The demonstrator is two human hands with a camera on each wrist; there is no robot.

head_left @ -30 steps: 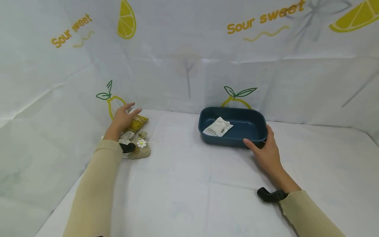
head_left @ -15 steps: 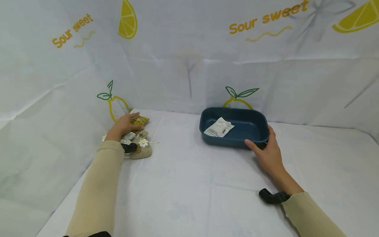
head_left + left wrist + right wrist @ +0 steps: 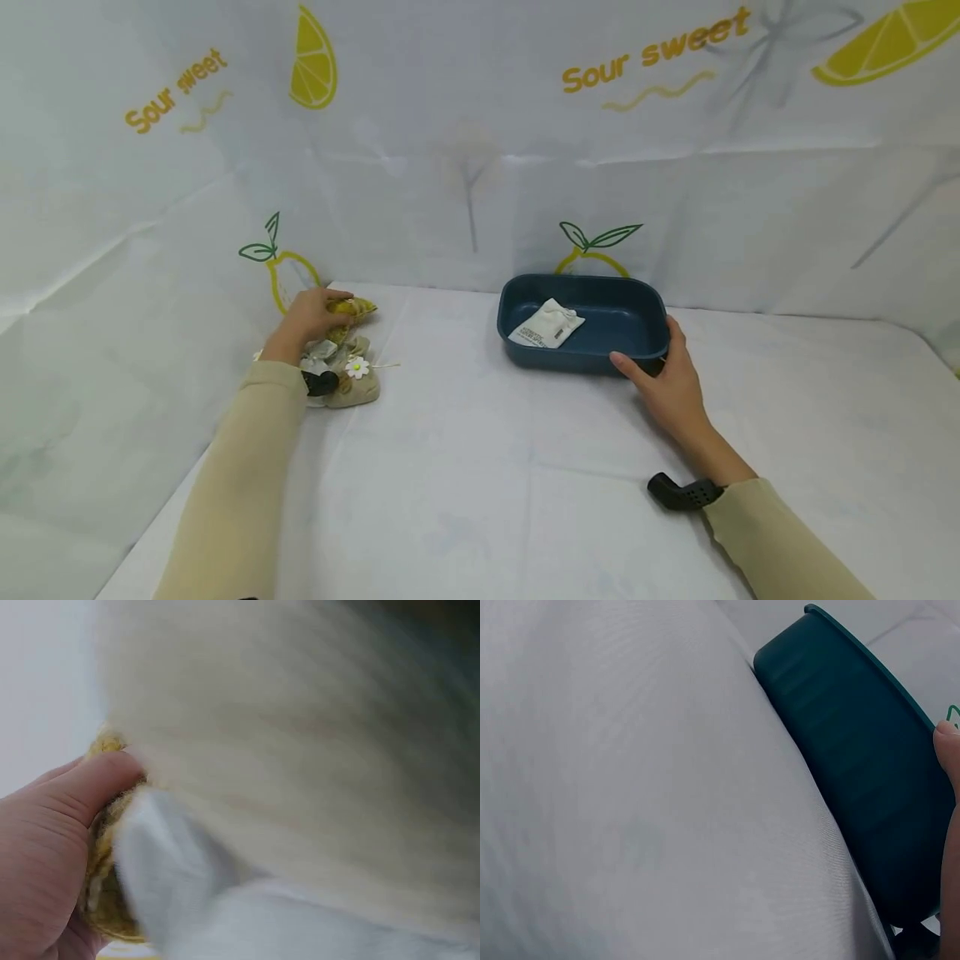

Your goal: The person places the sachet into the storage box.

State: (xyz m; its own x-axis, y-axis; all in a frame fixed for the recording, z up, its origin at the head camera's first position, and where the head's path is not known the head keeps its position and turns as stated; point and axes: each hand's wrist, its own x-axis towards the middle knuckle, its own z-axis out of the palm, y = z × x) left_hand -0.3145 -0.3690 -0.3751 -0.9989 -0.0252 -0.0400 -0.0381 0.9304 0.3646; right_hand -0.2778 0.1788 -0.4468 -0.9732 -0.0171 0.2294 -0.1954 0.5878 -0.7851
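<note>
My left hand is closed in a pinch, thumb on one side and fingers on the other, round the yellow packet, which lies at the far left of the tabletop, near the foot of the printed backdrop. A yellow-green patch shows below my fingers; I can't tell whether it is the same packet or another. I seem to have only part of the packet, so if its filling shifts as I lift, it could sag and slip out.

Right under my wrist sit the beige pouch with its white flower and a whitish bag, crowded against each other. A low pull back could drag them along, and the black wrist strap might catch the pale cord trailing from the pouch. Something pale and blurred blocks most of my left wrist view, so I can't check the grip fully there.

Well over to the right, my right hand grips the blue container by its near right corner, thumb along the near side. A white packet lies inside toward the left; tipping the container could slide it. The container's raised wall stands in the way of any low carry into it.
</note>
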